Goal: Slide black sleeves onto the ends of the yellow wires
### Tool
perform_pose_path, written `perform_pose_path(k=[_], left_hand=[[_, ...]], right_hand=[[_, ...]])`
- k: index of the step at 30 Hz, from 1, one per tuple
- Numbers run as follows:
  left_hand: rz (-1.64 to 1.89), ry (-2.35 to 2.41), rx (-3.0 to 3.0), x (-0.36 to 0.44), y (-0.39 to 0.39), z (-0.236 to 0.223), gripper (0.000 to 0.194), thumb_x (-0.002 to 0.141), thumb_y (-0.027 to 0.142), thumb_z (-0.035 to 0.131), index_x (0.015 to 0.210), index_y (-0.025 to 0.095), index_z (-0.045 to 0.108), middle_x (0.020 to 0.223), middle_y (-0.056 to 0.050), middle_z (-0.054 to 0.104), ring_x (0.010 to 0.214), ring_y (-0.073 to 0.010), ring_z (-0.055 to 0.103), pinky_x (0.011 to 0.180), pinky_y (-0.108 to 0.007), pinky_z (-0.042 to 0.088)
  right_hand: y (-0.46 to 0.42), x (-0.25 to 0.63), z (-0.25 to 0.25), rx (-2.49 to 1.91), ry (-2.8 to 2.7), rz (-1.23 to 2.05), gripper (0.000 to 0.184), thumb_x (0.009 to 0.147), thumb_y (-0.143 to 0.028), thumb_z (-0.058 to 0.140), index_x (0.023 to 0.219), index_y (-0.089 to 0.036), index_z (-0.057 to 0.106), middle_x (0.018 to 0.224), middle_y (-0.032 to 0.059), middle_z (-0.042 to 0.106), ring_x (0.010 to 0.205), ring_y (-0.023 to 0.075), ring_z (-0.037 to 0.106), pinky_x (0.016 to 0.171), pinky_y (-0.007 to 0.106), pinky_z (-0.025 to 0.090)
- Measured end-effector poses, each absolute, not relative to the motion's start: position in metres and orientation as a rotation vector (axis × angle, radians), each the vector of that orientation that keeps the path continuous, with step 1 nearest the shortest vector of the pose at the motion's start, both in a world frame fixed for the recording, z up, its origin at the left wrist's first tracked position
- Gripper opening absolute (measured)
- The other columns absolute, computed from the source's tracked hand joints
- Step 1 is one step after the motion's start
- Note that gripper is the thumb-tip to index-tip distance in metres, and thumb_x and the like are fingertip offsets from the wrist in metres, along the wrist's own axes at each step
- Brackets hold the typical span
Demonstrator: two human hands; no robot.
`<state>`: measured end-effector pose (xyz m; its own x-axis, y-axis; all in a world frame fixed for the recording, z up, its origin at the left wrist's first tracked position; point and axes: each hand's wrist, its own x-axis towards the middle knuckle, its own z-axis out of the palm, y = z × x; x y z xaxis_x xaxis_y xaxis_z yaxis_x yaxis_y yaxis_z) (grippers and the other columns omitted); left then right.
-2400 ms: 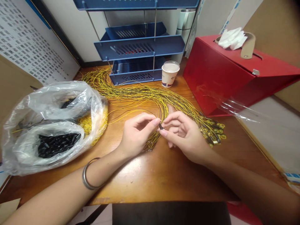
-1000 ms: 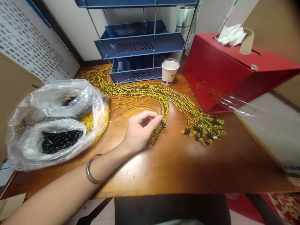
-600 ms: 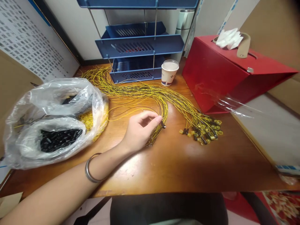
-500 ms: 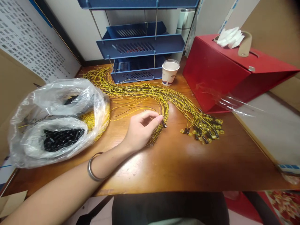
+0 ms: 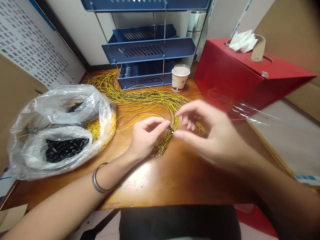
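Note:
My left hand (image 5: 146, 137) pinches a small black connector (image 5: 171, 129) between thumb and forefinger, above the desk. A yellow wire and a dark one run leftward from near that hand. Close by on the right is my right hand (image 5: 215, 133), thumb and fingers apart, with nothing seen between them; motion blurs it. Behind both hands stretches a bundle of yellow and black wires (image 5: 145, 96), some of its ends lying beneath the left hand. The bundle's right-hand ends are hidden behind my right hand.
At left a clear plastic bag (image 5: 18, 133) holds small black sleeves (image 5: 66, 149) and yellow pieces (image 5: 100, 128). Blue tiered trays (image 5: 150, 50) stand at the back beside a paper cup (image 5: 180, 78). A red box (image 5: 225, 73) with tissues stands at right.
My right hand has come into view from the right, reaching close to the black connector. The left hand has shifted slightly left, still pinching it.

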<state>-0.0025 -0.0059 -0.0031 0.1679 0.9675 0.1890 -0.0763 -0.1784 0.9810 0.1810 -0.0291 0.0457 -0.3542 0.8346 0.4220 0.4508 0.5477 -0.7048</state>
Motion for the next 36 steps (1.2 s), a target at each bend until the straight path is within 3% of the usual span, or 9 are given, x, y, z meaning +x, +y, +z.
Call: perform_pose_path(k=[3, 6, 16, 25, 36], left_hand=[[1.248, 0.942, 1.385, -0.003, -0.005, -0.004, 0.018, 0.079, 0.032, 0.073, 0.075, 0.015, 0.071, 0.059, 0.001, 0.063, 0.046, -0.0061, 0.049, 0.046, -0.020, 0.040], [1.242, 0.934, 1.391, -0.002, -0.005, -0.004, 0.016, 0.079, 0.031, 0.074, 0.075, 0.016, 0.072, 0.061, 0.001, 0.064, 0.047, -0.0063, 0.050, 0.047, -0.019, 0.041], [1.222, 0.904, 1.397, -0.005, -0.005, -0.007, 0.015, 0.080, 0.030, 0.073, 0.075, 0.016, 0.072, 0.065, 0.000, 0.066, 0.051, -0.0066, 0.051, 0.052, -0.020, 0.044], [1.168, 0.939, 1.374, -0.003, -0.006, -0.004, 0.019, 0.079, 0.034, 0.073, 0.074, 0.017, 0.072, 0.059, -0.001, 0.063, 0.054, -0.0100, 0.054, 0.051, -0.022, 0.043], [1.176, 0.880, 1.402, -0.002, -0.006, -0.003, 0.017, 0.080, 0.032, 0.072, 0.073, 0.017, 0.071, 0.062, -0.001, 0.065, 0.056, -0.0097, 0.055, 0.053, -0.022, 0.043]], right_hand=[[-0.026, 0.178, 0.026, -1.020, -2.077, 0.544, 0.025, 0.080, -0.019, 0.072, 0.101, -0.019, 0.057, 0.078, -0.0014, 0.058, 0.066, 0.0105, 0.053, 0.061, 0.024, 0.045], [-0.022, 0.176, 0.009, -0.909, -2.084, 0.476, 0.014, 0.085, -0.016, 0.066, 0.095, -0.019, 0.057, 0.078, -0.0027, 0.059, 0.064, 0.0078, 0.052, 0.062, 0.021, 0.043], [-0.022, 0.177, 0.002, -0.882, -2.006, 0.479, 0.001, 0.086, -0.017, 0.066, 0.086, -0.017, 0.065, 0.078, 0.0007, 0.069, 0.066, 0.0096, 0.061, 0.064, 0.022, 0.048], [-0.021, 0.179, -0.003, -0.829, -2.008, 0.408, 0.004, 0.087, -0.017, 0.064, 0.083, -0.019, 0.066, 0.079, 0.0029, 0.073, 0.071, 0.0137, 0.068, 0.065, 0.025, 0.053], [-0.021, 0.178, -0.006, -0.764, -1.979, 0.370, 0.008, 0.083, -0.014, 0.068, 0.090, -0.016, 0.066, 0.081, 0.0047, 0.069, 0.064, 0.0110, 0.062, 0.052, 0.022, 0.048]])
